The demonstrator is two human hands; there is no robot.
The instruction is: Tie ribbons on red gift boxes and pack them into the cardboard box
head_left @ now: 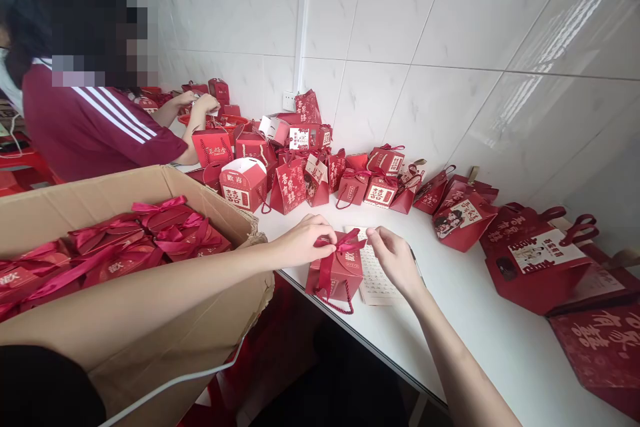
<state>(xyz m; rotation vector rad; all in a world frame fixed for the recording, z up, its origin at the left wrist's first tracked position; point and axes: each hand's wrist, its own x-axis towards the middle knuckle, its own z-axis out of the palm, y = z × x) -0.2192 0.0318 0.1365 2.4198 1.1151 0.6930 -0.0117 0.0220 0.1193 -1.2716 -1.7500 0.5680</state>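
Note:
A small red gift box (339, 271) with a ribbon bow and a cord handle stands at the near edge of the white table (480, 320). My left hand (303, 239) is closed, pinching the ribbon on the box's left side. My right hand (393, 255) is also closed in a pinch, holding the ribbon's other end just right of the box. Under my right hand lies a printed paper sheet (374, 277).
A large cardboard carton (150, 333) full of ribboned red boxes sits at my left. Many red gift boxes and bags (350, 177) line the tiled wall. Bigger red bags (540, 257) lie at the right. Another person in a maroon shirt (90, 127) works at the far left.

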